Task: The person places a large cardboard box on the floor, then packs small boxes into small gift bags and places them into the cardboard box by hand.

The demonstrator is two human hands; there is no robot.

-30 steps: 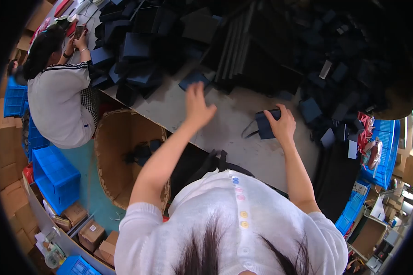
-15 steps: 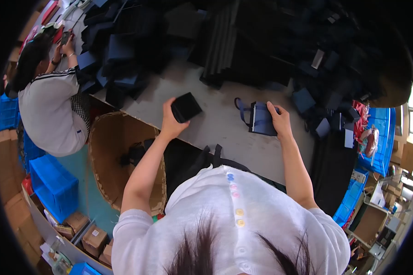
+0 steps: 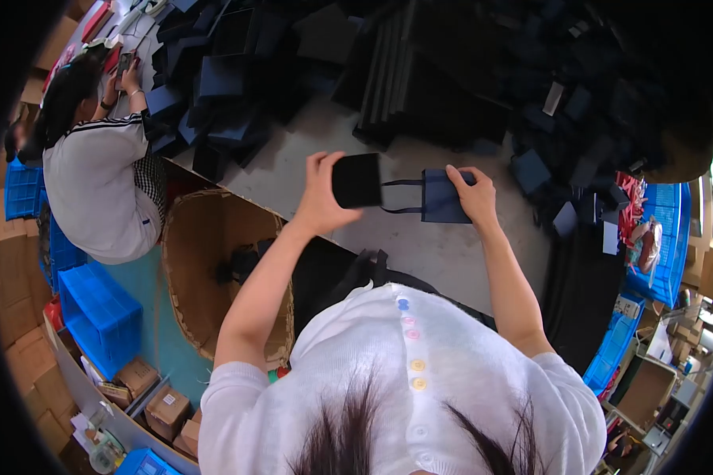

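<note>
A square black box (image 3: 356,180) is gripped at its left side by my left hand (image 3: 322,198), above the grey table (image 3: 408,253). Just to the right, my right hand (image 3: 474,194) pinches the right end of a small dark blue bag (image 3: 441,198). Two ribbon handles of the bag stretch left toward the box. Box and bag are side by side with a narrow gap between their bodies; whether the handles touch the box I cannot tell.
Dark boxes (image 3: 222,77) are heaped at the back left, dark stacked sheets (image 3: 388,71) behind my hands, more small boxes (image 3: 531,170) at the right. A large carton (image 3: 184,273) stands below the table's left edge. A co-worker (image 3: 99,182) sits at left.
My left hand has picked up the black box and brought it rightward beside the bag. In my right hand the bag has turned, its handles now pointing left.
</note>
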